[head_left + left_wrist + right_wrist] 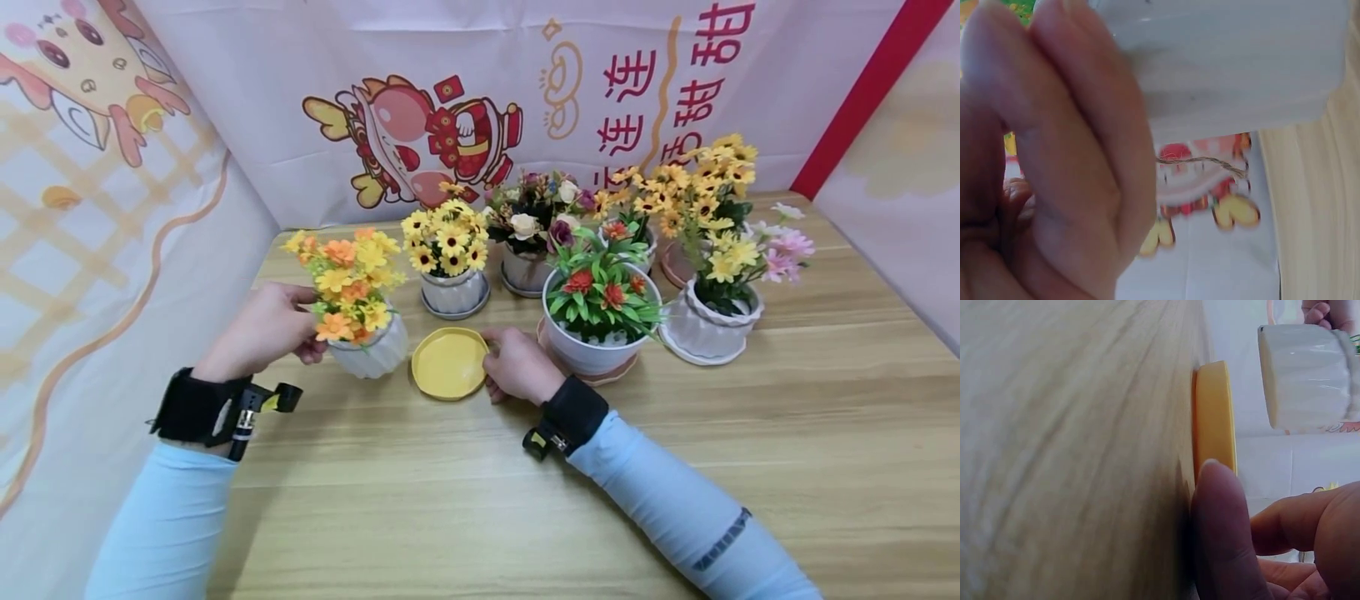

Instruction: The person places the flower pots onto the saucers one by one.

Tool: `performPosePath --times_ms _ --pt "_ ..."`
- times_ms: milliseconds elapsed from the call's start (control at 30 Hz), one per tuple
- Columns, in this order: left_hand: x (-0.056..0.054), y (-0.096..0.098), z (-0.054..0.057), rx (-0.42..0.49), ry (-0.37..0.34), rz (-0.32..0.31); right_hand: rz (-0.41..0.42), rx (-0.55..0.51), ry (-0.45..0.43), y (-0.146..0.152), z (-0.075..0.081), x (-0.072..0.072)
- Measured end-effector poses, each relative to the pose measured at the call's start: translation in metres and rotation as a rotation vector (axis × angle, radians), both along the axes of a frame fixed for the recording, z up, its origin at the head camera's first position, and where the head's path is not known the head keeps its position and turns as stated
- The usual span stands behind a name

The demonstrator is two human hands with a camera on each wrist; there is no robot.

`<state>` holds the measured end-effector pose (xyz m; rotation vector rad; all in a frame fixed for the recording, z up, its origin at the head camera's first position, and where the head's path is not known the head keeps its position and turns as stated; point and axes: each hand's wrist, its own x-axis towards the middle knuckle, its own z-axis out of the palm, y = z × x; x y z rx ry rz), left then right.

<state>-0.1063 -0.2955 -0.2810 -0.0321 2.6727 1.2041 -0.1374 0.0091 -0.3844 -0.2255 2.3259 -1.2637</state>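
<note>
My left hand (pixel 273 329) grips the rim of a white ribbed flowerpot (pixel 372 350) with orange and yellow flowers (pixel 352 283). In the right wrist view that pot (pixel 1307 378) hangs tilted, apart from the tabletop. Fingers of the left hand (pixel 1079 144) press against the pot's white wall (pixel 1229 69) in the left wrist view. A round yellow saucer (pixel 450 363) lies flat on the table, right of the lifted pot. My right hand (pixel 522 364) pinches the saucer's right edge, the thumb (pixel 1222 525) against the yellow side (pixel 1215 419).
Behind the saucer stand a pot of yellow daisies (pixel 453 292) and a pot of white and purple roses (pixel 525 267). A white pot with red flowers (pixel 600 354) is close by the right hand. More potted flowers (pixel 708 321) stand farther right on the wooden table (pixel 420 508).
</note>
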Motion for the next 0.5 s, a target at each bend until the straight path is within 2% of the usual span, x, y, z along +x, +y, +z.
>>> performPosePath --times_ms 233,500 --pt "0.0 0.037 -0.005 0.048 -0.029 -0.083 -0.004 -0.028 0.012 0.001 -0.001 -0.001" --pt "-0.01 0.059 -0.023 0.103 -0.038 -0.14 -0.005 -0.075 0.004 0.002 -0.003 -0.001"
